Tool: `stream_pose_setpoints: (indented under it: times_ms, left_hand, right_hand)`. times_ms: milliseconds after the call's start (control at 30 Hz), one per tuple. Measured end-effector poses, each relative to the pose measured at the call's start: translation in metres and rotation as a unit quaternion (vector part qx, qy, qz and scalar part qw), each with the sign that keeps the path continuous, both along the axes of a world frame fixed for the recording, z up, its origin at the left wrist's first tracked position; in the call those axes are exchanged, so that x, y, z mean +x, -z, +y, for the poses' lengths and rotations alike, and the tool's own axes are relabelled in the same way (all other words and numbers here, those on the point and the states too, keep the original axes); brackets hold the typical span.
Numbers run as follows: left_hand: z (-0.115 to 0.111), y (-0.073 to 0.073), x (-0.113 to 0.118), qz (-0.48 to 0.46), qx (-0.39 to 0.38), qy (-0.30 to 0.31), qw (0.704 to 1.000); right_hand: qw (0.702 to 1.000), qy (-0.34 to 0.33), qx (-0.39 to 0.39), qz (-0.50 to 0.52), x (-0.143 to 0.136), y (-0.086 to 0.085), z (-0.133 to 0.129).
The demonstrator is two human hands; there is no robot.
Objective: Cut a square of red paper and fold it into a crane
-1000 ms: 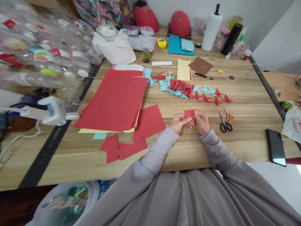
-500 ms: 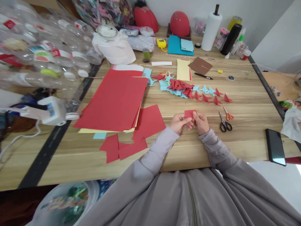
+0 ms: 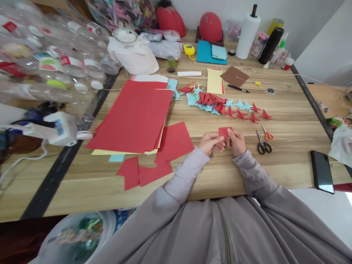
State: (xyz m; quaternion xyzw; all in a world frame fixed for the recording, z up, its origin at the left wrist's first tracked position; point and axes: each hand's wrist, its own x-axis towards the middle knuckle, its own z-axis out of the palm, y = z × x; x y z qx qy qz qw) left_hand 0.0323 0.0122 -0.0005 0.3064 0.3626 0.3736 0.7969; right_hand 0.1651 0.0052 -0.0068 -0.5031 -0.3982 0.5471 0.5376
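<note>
1. In the right hand [image 3: 237, 142], pinching the small red paper square [image 3: 223, 131], thumb on top, finger pressure from behind.
2. Square placed between both hands, over the table [image 3: 220, 176]; taken here as clock centre, with 12 o'clock away from the body.
3. In the left hand [image 3: 210, 144], at 8 o'clock, fingers curled, thumb reaching to the near edge of the square; at this small scale, cannot tell whether gripping or merely touching.
4. Likeliest fault, as judged: an unwanted wrinkle, caused by uneven thumb pressure.
5. Also possible: twisting or slipping of the square, caused by slack on the left side.
6. Toward 12 to 2 o'clock, a row of paper cranes [image 3: 240, 114]; easily scattered by knuckles pushed forward.
7. At 3 o'clock, orange scissors [image 3: 265, 132], with black scissors [image 3: 261, 143] just beside, tips toward 11; risk of snagging from an outward sweep.
8. At 8 o'clock, loose red pieces [image 3: 131, 174] near the left sleeve [image 3: 187, 176]; liable to dragging. At 9, a stack of red sheets [image 3: 134, 117], limiting leftward travel.
9. Best room: toward 6 o'clock, between the forearms, down to the table's near edge; more past the scissors at 3.
</note>
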Motion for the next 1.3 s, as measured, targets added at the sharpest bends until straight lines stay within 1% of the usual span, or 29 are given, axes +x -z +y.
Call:
stream_pose_setpoints:
  times_ms: [133,367,733,867,1067,1300]
  left_hand:
    - [-0.0006,0.0007,0.0014,0.017,0.011,0.006,1.0]
    - [-0.0009,0.0041,0.0046,0.021,0.058,-0.013,0.998]
    - [0.0001,0.0042,0.0051,0.021,0.055,0.013,0.998]
    - [-0.0016,0.0049,0.0061,0.025,0.063,0.026,0.997]
    - [-0.0027,0.0028,0.0064,0.006,0.046,0.041,0.998]
    - [-0.0022,0.0007,0.0076,0.016,0.029,0.046,0.998]
  right_hand:
    - [0.999,-0.027,-0.011,-0.035,-0.0014,0.0007,-0.0007]
    - [0.998,-0.031,0.0,-0.059,-0.0044,-0.0031,-0.0019]
    - [0.997,-0.037,0.014,-0.063,-0.0035,-0.0043,-0.0028]
    - [0.998,-0.042,0.007,-0.046,-0.0024,-0.0016,-0.0026]
    - [0.999,-0.037,-0.023,0.025,-0.0028,0.0009,-0.0008]
    - [0.999,-0.029,-0.038,0.016,-0.003,-0.0015,-0.0005]
